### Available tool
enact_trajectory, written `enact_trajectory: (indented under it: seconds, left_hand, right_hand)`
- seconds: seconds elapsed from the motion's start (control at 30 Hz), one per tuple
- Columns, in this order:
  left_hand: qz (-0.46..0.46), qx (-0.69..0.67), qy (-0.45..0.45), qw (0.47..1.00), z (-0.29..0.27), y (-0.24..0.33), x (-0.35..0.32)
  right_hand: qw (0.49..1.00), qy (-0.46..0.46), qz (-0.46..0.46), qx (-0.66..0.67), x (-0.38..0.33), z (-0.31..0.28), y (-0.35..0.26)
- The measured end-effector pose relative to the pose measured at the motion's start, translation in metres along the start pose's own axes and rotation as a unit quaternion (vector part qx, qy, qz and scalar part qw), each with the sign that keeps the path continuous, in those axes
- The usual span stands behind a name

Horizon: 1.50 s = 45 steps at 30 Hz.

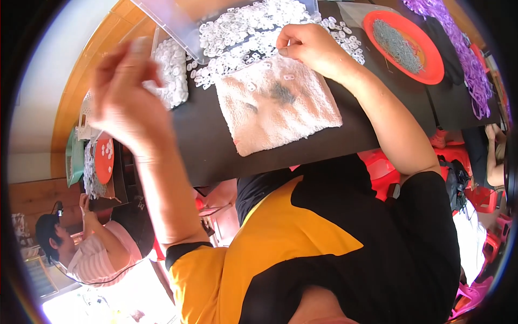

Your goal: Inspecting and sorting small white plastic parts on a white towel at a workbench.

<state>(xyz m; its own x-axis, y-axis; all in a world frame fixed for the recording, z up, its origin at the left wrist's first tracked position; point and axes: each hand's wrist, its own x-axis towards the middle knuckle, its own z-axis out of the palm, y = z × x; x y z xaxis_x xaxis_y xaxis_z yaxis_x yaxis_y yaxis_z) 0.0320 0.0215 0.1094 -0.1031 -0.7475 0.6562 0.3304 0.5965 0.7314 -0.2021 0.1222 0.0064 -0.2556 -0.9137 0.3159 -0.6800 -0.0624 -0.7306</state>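
Note:
My right hand (308,47) is closed in a pinch at the far edge of a pale pink towel (275,127), beside a heap of small white oval plastic pieces with holes (237,29). What its fingertips hold, if anything, is too small to make out. My left hand (121,94) is raised at the left, smeared by motion, near a clear bag of white pieces (171,73). Its fingers cannot be read clearly. On the towel lie a small dark pile of thin metal bits (282,94) and a few loose white pieces (251,86).
A clear plastic bin (186,40) lies tipped at the back, with white pieces spilling out. A red oval plate (434,67) of thin grey metal pieces stands at the back right, near purple ribbon-like material (475,75). Another person (100,251) sits at the left beside a red plate (104,162).

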Motion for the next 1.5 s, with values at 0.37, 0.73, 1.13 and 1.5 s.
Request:
enact_trajectory:
  seconds: [0.37, 0.73, 1.13, 1.5]
  left_hand:
    - [-0.017, 0.162, -0.123, 0.979, -0.017, -0.006, -0.016]
    - [-0.387, -0.003, -0.320, 0.865, 0.035, -0.066, -0.046]
    - [-0.415, -0.051, -0.337, 0.844, 0.030, -0.079, -0.058]
    - [-0.379, -0.031, -0.308, 0.872, 0.027, -0.081, -0.060]
  right_hand:
    - [0.961, -0.129, -0.099, -0.225, -0.013, -0.002, -0.018]
    - [0.976, -0.106, -0.048, 0.186, -0.005, -0.009, -0.021]
    - [0.980, -0.123, -0.065, 0.146, -0.004, -0.004, -0.024]
    - [0.999, 0.023, -0.031, -0.017, 0.005, -0.042, -0.023]
